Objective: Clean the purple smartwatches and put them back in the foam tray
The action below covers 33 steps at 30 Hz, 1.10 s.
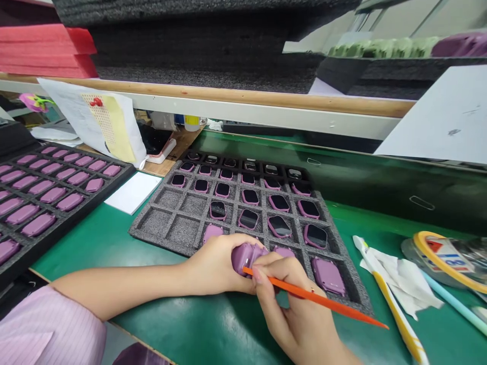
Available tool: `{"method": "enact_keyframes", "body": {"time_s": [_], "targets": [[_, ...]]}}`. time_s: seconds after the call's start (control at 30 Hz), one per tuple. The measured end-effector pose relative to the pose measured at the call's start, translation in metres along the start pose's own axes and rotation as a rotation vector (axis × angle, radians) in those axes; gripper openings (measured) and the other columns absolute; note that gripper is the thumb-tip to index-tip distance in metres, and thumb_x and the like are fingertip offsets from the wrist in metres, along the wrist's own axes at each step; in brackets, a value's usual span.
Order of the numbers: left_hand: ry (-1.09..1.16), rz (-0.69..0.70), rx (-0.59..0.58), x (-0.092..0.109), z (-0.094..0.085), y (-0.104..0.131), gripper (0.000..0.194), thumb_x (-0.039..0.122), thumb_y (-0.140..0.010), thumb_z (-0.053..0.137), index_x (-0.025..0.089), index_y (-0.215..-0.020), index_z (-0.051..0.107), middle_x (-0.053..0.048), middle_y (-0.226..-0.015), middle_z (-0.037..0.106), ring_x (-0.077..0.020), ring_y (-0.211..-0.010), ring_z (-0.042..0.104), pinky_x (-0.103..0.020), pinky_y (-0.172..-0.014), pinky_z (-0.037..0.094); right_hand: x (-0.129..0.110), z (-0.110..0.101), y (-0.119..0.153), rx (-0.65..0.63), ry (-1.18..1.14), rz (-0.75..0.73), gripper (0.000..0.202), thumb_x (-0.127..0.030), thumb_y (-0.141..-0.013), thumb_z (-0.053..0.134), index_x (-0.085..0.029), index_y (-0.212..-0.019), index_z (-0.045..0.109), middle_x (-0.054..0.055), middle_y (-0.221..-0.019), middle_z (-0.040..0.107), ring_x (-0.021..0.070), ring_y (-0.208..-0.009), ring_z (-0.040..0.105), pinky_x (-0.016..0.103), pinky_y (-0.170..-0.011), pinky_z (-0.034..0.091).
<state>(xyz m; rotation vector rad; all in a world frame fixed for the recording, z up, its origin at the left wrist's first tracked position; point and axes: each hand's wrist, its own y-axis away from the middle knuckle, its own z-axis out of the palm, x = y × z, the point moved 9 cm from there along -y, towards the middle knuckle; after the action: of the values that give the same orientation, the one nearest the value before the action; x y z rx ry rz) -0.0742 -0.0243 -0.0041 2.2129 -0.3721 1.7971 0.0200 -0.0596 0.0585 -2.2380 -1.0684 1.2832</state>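
My left hand [215, 263] is wrapped around purple watch cases [247, 256], held together over the front edge of a grey foam tray [152, 221]. My right hand [292, 299] pinches an orange pointed stick [323, 299], whose near-left end touches the purple cases. Behind the hands, the tray's compartments hold several purple-framed watches with dark screens [249, 219]. A purple case [328, 276] lies in the front right compartment. Some compartments at the tray's left hold nothing.
A second tray of purple cases [40, 224] stands at the left, beside a white paper pad [133, 192]. At the right lie a yellow-white toothbrush [395, 309], crumpled tissue [407, 281] and a labelled jar [449, 258]. A shelf [228, 109] with black foam [205, 56] spans the back.
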Motion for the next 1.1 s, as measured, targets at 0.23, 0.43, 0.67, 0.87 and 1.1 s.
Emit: {"method": "enact_keyframes", "body": {"time_s": [0.23,0.43,0.67,0.87,1.1], "targets": [[0.007,-0.030,-0.008,0.001,0.000,0.000,0.052,0.027,-0.064,0.087,0.018,-0.111,0.066,-0.006,-0.111,0.071,-0.0236,-0.101,0.067,-0.035,-0.091,0.051,0.010,-0.008,0.001,0.037,-0.125,0.077,0.013,-0.012,-0.097,0.046,-0.023,-0.090,0.049,-0.001,-0.076,0.058,0.0117,-0.065,0.062,0.023,-0.058,0.053],[0.045,-0.070,-0.006,-0.001,0.001,0.001,0.060,0.026,-0.059,0.091,0.020,-0.113,0.065,-0.004,-0.105,0.072,-0.0225,-0.096,0.068,-0.036,-0.092,0.051,0.030,-0.026,0.004,0.162,-0.138,0.224,0.013,-0.017,-0.099,0.049,-0.023,-0.088,0.052,0.000,-0.078,0.058,0.0119,-0.068,0.062,0.022,-0.057,0.052],[-0.016,-0.029,-0.017,0.004,-0.001,0.001,0.051,0.023,-0.064,0.087,0.020,-0.111,0.067,-0.004,-0.109,0.071,-0.0223,-0.100,0.067,-0.032,-0.090,0.051,0.019,-0.009,0.001,-0.046,-0.148,0.145,0.013,-0.013,-0.098,0.047,-0.023,-0.091,0.051,-0.001,-0.078,0.058,0.0095,-0.069,0.061,0.019,-0.061,0.053],[0.018,-0.074,-0.018,-0.001,0.001,0.001,0.053,0.025,-0.063,0.087,0.019,-0.112,0.067,-0.005,-0.108,0.072,-0.0237,-0.097,0.068,-0.033,-0.086,0.052,0.016,-0.011,0.001,-0.020,-0.095,0.104,0.014,-0.011,-0.096,0.048,-0.023,-0.089,0.048,-0.001,-0.076,0.057,0.0110,-0.066,0.061,0.020,-0.057,0.053],[0.030,-0.065,0.019,-0.002,0.000,0.002,0.055,0.026,-0.062,0.088,0.018,-0.112,0.067,-0.007,-0.113,0.071,-0.0252,-0.101,0.068,-0.035,-0.090,0.052,0.010,-0.011,0.003,0.008,-0.020,0.053,0.013,-0.011,-0.094,0.050,-0.022,-0.088,0.047,0.000,-0.074,0.058,0.0117,-0.064,0.061,0.022,-0.057,0.053]]}}
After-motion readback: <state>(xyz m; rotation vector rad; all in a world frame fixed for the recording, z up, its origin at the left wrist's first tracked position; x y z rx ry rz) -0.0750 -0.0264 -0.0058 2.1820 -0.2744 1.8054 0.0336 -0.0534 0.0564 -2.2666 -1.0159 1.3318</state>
